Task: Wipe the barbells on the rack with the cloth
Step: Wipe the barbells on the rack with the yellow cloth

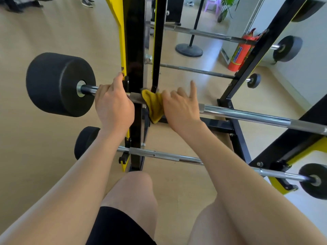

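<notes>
Clearly heavy and rigid, the chrome steel barbell point(247, 116) on the black-and-yellow rack point(135, 50) stays put under my left hand point(113, 106) clenched around it, while my right hand point(180, 110) presses the soft, limp mustard-yellow cloth point(153, 105) round the shaft, two fingers lifted.

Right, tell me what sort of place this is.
Most likely a gym. A black-and-yellow rack holds several barbells with black weights, and a red fire extinguisher stands by the wall.

One head camera looks steeply down, close over the hands at the rack point(135, 50) and floor point(35, 156)
</notes>
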Demonstrator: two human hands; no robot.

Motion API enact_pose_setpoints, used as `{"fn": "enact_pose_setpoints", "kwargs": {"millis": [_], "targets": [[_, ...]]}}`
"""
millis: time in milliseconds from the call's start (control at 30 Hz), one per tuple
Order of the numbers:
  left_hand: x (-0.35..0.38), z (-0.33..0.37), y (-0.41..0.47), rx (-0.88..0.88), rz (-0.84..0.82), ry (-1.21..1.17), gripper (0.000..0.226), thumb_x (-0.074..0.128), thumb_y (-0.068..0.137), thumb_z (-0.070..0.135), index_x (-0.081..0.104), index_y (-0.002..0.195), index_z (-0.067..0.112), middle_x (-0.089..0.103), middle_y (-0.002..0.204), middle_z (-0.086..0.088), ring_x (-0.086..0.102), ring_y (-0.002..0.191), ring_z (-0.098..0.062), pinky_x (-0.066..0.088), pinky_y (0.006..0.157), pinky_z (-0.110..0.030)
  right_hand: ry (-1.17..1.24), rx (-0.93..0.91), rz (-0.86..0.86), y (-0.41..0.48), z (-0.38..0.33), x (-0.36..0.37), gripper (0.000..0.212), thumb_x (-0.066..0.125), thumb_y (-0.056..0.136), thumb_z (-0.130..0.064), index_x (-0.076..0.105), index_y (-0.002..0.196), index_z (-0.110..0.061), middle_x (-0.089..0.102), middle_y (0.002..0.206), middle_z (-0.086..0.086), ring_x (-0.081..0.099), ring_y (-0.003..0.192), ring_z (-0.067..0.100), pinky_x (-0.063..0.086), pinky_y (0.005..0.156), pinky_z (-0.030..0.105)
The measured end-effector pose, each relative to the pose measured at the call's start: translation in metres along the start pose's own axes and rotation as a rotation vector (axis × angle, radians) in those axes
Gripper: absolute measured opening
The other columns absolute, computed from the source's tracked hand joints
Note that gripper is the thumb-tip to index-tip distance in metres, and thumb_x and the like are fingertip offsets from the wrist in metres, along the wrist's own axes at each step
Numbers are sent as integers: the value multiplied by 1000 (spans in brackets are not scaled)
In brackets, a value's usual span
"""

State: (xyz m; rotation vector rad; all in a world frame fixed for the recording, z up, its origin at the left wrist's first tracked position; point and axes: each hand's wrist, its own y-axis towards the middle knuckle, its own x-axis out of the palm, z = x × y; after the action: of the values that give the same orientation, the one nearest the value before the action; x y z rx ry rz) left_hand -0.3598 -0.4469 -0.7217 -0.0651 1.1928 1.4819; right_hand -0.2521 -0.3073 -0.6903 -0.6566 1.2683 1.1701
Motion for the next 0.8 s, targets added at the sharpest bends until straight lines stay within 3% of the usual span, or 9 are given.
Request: {"fn": "enact_pose_setpoints", "kwargs": {"millis": [167, 267, 333, 400, 500, 567, 667, 733, 800], "targets": [[2, 2, -1, -22, 12, 9, 54, 64, 101, 13, 49, 153, 11, 76, 114, -13, 69, 113, -34, 50, 110, -52, -49, 350, -216, -32, 63, -7, 29, 53, 85, -3, 54, 111, -17, 63, 106, 6, 50, 130, 41, -3, 115, 81], [2, 3, -1, -24, 7, 4, 55, 65, 101, 11, 49, 153, 10, 76, 112, -13, 69, 112, -34, 46, 114, -54, -83, 487, -297, -31, 63, -13, 31, 50, 86, -5, 60, 115, -11, 62, 106, 10, 54, 126, 44, -1, 115, 82], [3, 3, -1, -24, -7, -1, 56, 65, 100, 10, 48, 154, 10, 76, 112, -14, 68, 112, -35, 45, 114, -53, -90, 387, -291, -17, 34, -16, 39, 57, 91, -11, 57, 129, -8, 63, 124, 15, 54, 129, 43, 13, 120, 74], [3, 3, 0, -26, -23, 1, 57, 64, 100, 9, 47, 155, 10, 75, 112, -14, 67, 112, -35, 45, 113, -53, 27, 205, -201, -2, -12, -15, 42, 57, 98, -14, 49, 138, -5, 58, 136, 17, 54, 129, 39, 37, 114, 57], [0, -1, 2, 0, -56, 0, 56, 56, 102, 8, 44, 157, 10, 74, 112, -16, 65, 113, -37, 45, 111, -53, 115, -39, 23, 17, -60, -6, 39, 58, 102, -22, 47, 137, -9, 58, 132, 14, 56, 123, 34, 47, 103, 45], [-2, -4, 2, 32, -84, 9, 56, 54, 102, 9, 43, 157, 8, 73, 112, -18, 65, 112, -39, 46, 109, -54, 94, -119, 102, 22, -58, -3, 35, 58, 103, -25, 47, 134, -13, 62, 126, 10, 61, 118, 31, 45, 102, 46], [-2, -7, 2, 42, -94, 19, 59, 59, 102, 10, 42, 158, 9, 73, 114, -17, 65, 115, -38, 45, 111, -54, 136, -45, 58, 9, -18, -2, 32, 58, 99, -22, 49, 130, -18, 67, 121, 5, 64, 117, 31, 37, 109, 51], [-2, -7, 2, 23, -89, 15, 59, 62, 102, 10, 43, 158, 9, 74, 117, -17, 65, 118, -37, 44, 112, -54, 155, 62, -15, -9, 19, -1, 31, 60, 96, -19, 50, 125, -19, 68, 118, 4, 61, 122, 33, 23, 120, 61], [-1, -7, 2, 25, -86, 9, 59, 62, 101, 11, 43, 158, 10, 74, 117, -16, 65, 119, -37, 44, 113, -54, 132, 196, -124, -25, 56, -1, 24, 59, 92, -15, 48, 112, -21, 64, 107, 3, 55, 127, 36, 4, 121, 72]]}}
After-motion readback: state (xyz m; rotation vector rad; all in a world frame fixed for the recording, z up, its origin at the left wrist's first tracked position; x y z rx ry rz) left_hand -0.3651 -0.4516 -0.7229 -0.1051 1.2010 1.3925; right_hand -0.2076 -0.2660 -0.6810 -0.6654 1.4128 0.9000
